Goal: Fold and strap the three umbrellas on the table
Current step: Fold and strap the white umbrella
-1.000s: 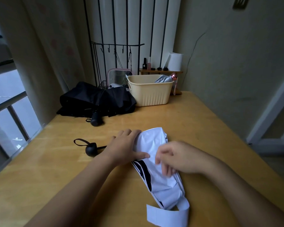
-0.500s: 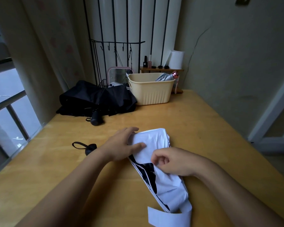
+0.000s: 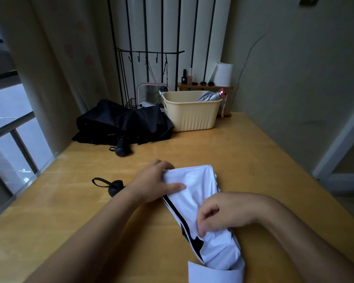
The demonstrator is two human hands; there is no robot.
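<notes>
Currently the black umbrella [image 3: 119, 121] lies loose and unfolded at the far left of the worktop [image 3: 59, 201], judged not yet treated. The left hand [image 3: 151, 184] grips the upper end of the white umbrella [image 3: 194, 193], thumb on the cloth, probably pinning the pleats. Behind, a silver umbrella [image 3: 209, 97] sits rolled in the cream basket [image 3: 190, 117]. The right hand [image 3: 219, 213], fingers curled, pinches the canopy mid-length, likely gathering it. The white strap [image 3: 215, 272] lies unfastened.

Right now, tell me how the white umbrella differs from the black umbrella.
The white umbrella is gathered into a narrow bundle; the black umbrella sprawls loose. The left hand and right hand grip the white umbrella; no hand touches the black umbrella. Both lie on the table.
</notes>
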